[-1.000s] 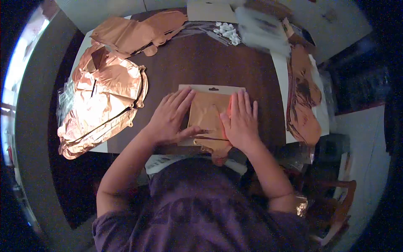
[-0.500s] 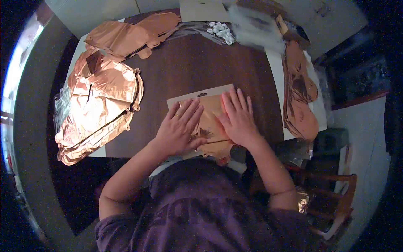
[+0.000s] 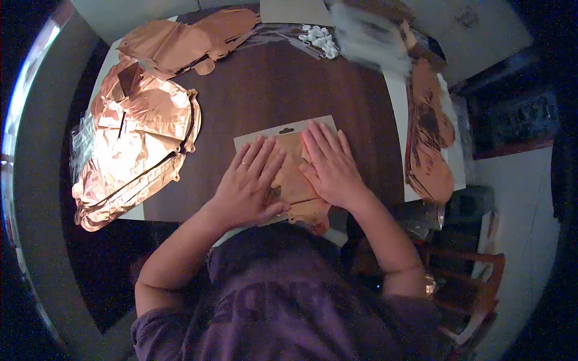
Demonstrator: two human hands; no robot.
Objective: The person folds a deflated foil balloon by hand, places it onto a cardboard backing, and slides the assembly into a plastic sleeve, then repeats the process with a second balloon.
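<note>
A folded rose-gold foil balloon [image 3: 293, 162] lies on a pale backing card [image 3: 262, 131] with a hang hole along its top edge. The near end of the foil sticks out past the card towards my body. My left hand [image 3: 250, 177] rests flat on the left part of foil and card, fingers extended, a ring on one finger. Flat across the right part lies my right hand [image 3: 332, 168], its fingers slightly apart and pointing away from me. Both palms cover much of the foil.
Flat foil balloons are stacked at the left [image 3: 141, 138], at the back left [image 3: 192, 42] and along the right edge [image 3: 428, 132]. White ribbon bundles [image 3: 319, 41] and clear plastic bags [image 3: 370, 39] sit at the back of the dark table [image 3: 271, 84]. A wooden chair [image 3: 490, 271] stands at the right.
My right hand has shifted slightly left over the foil, still flat. My left hand keeps about the same place on the card. The whole view has shifted a little.
</note>
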